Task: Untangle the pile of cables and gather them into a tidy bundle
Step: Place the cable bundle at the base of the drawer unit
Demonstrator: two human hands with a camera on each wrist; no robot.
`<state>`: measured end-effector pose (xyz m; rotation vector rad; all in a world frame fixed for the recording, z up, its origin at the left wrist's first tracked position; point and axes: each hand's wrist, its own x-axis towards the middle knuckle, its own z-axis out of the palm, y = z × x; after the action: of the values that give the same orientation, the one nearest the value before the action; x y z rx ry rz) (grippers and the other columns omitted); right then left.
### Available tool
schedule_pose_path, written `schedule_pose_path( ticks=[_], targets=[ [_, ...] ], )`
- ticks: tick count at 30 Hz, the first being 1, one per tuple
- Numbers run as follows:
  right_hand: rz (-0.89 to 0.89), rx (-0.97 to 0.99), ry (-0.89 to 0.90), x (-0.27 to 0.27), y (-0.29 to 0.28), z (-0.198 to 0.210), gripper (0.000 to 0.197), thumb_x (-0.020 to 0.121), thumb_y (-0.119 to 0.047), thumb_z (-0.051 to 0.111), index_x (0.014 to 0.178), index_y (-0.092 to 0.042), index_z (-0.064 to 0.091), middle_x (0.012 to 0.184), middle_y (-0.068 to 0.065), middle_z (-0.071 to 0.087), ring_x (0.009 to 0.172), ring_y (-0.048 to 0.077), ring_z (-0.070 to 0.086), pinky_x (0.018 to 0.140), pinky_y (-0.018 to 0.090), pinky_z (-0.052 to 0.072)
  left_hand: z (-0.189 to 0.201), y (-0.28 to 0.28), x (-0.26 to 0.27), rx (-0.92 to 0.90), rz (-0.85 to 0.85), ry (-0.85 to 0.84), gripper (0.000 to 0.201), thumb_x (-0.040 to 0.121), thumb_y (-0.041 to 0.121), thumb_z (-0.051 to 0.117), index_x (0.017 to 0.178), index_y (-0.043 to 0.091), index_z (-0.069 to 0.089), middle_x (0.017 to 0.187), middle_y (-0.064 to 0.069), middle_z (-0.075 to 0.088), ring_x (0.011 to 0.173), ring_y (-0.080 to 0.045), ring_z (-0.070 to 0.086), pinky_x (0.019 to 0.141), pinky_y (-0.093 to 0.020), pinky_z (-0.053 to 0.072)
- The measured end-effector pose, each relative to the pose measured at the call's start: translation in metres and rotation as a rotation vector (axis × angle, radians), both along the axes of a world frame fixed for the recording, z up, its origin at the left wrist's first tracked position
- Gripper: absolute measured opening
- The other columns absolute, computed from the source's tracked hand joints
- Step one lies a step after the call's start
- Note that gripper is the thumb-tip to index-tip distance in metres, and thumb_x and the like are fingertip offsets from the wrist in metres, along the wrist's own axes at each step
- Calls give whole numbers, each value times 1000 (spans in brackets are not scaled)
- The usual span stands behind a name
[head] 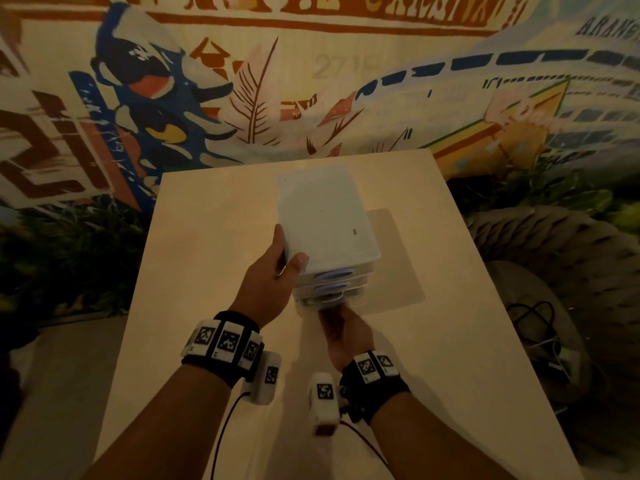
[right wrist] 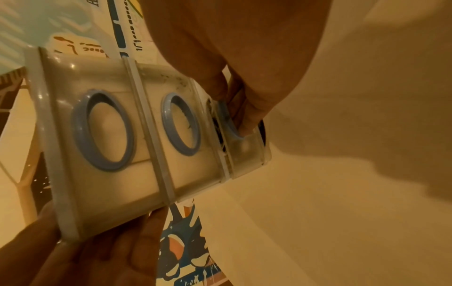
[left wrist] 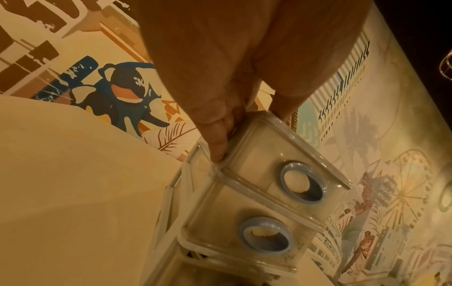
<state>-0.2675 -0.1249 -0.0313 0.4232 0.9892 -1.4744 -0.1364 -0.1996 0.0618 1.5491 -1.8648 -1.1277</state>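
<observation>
A white plastic drawer unit (head: pixel 325 216) with three clear drawers and blue ring handles stands on the pale table (head: pixel 207 237). My left hand (head: pixel 288 252) grips its top near-left corner, with the thumb (left wrist: pixel 216 147) on the front edge. My right hand (head: pixel 334 311) has its fingers (right wrist: pixel 247 123) hooked into the ring handle of the bottom drawer (right wrist: pixel 247 154). That drawer sits a little way out. Dark strands (right wrist: pixel 216 123), probably cables, show in the gap behind the drawer's front. The upper two drawers (right wrist: pixel 102 129) look closed.
Beyond the table is a painted wall mural (head: pixel 242 81). On the floor to the right lies a big round woven object (head: pixel 561 258) with loose black cables (head: pixel 533 323) on it. The table's right edge (head: pixel 485 271) is close to the drawer unit.
</observation>
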Motion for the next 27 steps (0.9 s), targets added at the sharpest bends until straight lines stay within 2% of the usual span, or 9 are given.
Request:
schedule_pose_path(
  ticks=[3,9,12,15,18,20,21,23,27],
  targets=[
    [43,31,62,0,-15,0,31,97,-1,58,127,3,64,123,24,68,94,35,67,83,44,60,0,-1,0,-10,-8,-12,76,104,42,48,162,22,3,162,1,33,142,-18,41,101,-22,37],
    [91,24,57,-4,-11,1,28,94,1,59,121,3,66,112,22,72,102,38,68,66,35,62,4,1,-3,13,25,15,75,104,40,48,162,22,4,163,1,31,144,-17,39,101,-20,35],
    [107,1,35,-8,-6,3,27,95,2,54,120,-1,64,96,16,70,87,29,67,75,34,58,7,7,-4,18,31,28,75,104,43,48,162,25,5,161,1,34,142,-19,42,100,-22,37],
    [119,-12,28,-10,5,0,25,95,1,58,120,0,64,98,16,69,88,28,66,82,34,57,10,18,0,-77,101,-74,77,101,52,48,162,30,8,160,0,39,138,-24,48,103,-32,44],
    [149,33,52,-12,19,-5,19,94,-3,65,112,0,68,103,18,70,88,27,68,75,32,61,14,44,4,-470,175,-222,54,101,44,55,151,26,43,141,3,60,116,-16,63,92,-33,54],
    [158,33,67,-13,25,-7,21,94,-5,66,114,2,67,106,19,70,87,27,69,72,31,61,12,63,-1,-712,68,-250,29,99,35,55,121,20,68,105,3,70,84,-15,65,71,-30,55],
    [167,33,75,-14,27,-7,19,94,-4,65,112,2,67,105,19,69,85,26,69,72,30,61,6,70,-5,-743,-25,-273,26,98,34,53,110,19,72,96,3,70,79,-17,63,67,-28,53],
    [175,15,72,-16,30,-5,15,95,-5,62,108,0,68,103,19,70,84,27,70,76,32,61,-12,77,-16,-656,-195,-342,32,98,35,49,110,18,74,101,-1,73,87,-22,68,71,-29,55],
    [168,-15,15,-22,39,2,22,100,-18,53,100,-3,70,94,16,72,83,29,69,78,36,56,-40,78,-32,-416,-380,-512,57,98,38,30,135,10,63,134,-11,66,113,-30,68,84,-41,60]
  ],
)
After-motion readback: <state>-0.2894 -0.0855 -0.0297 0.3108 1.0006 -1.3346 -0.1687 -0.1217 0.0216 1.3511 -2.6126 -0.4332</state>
